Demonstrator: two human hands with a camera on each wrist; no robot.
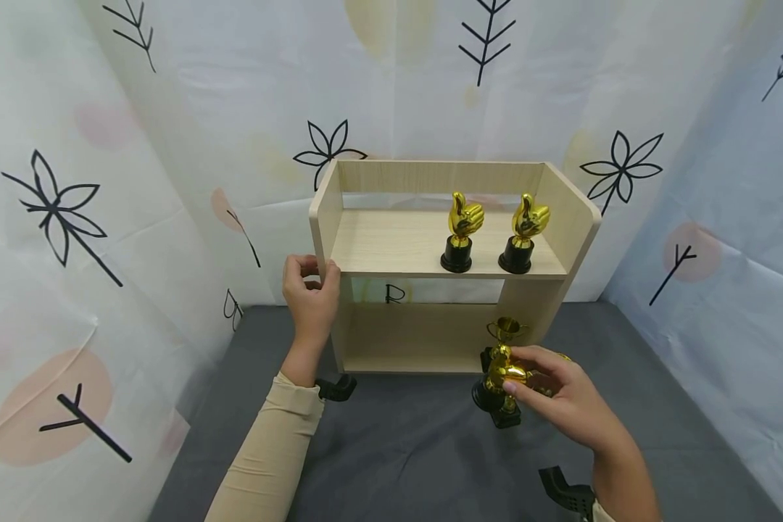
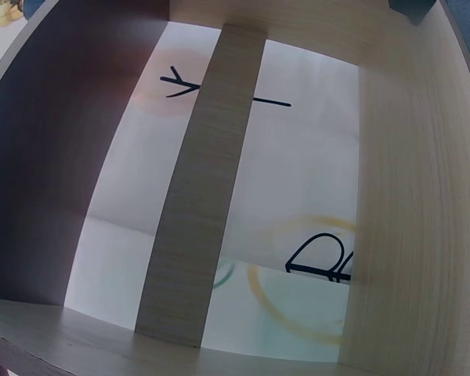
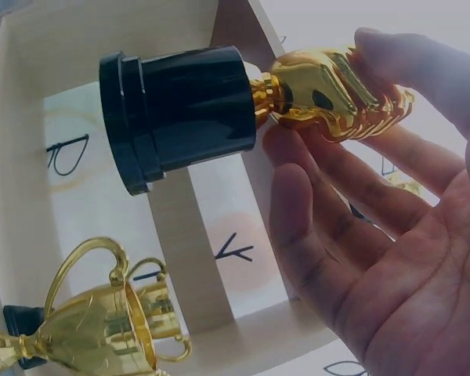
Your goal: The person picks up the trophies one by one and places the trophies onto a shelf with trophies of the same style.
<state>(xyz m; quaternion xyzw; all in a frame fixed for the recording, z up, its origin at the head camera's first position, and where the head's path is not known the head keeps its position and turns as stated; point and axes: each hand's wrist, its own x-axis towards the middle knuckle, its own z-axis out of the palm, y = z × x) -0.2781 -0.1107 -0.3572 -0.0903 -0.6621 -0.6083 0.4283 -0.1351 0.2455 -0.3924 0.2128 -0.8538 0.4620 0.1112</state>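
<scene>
In the head view, my right hand (image 1: 577, 402) holds a gold thumbs-up trophy (image 1: 496, 373) by its gold top, at the front right of a pale wooden shelf unit (image 1: 404, 337). The right wrist view shows this trophy's black base (image 3: 192, 110) facing away from the palm, with thumb and fingers around the gold part. Nearby stands a gold two-handled trophy cup (image 3: 94, 333), and a second cup (image 1: 507, 328) is at the lower shelf's right end. My left hand (image 1: 312, 301) grips the unit's left side panel (image 1: 326, 217), thumb at its front edge.
Two more thumbs-up trophies, one left (image 1: 458, 232) and one right (image 1: 522, 235), stand upright on the upper shelf's right half. Grey cloth (image 1: 398, 449) covers the table. Patterned white curtains (image 1: 235, 94) hang behind and at both sides.
</scene>
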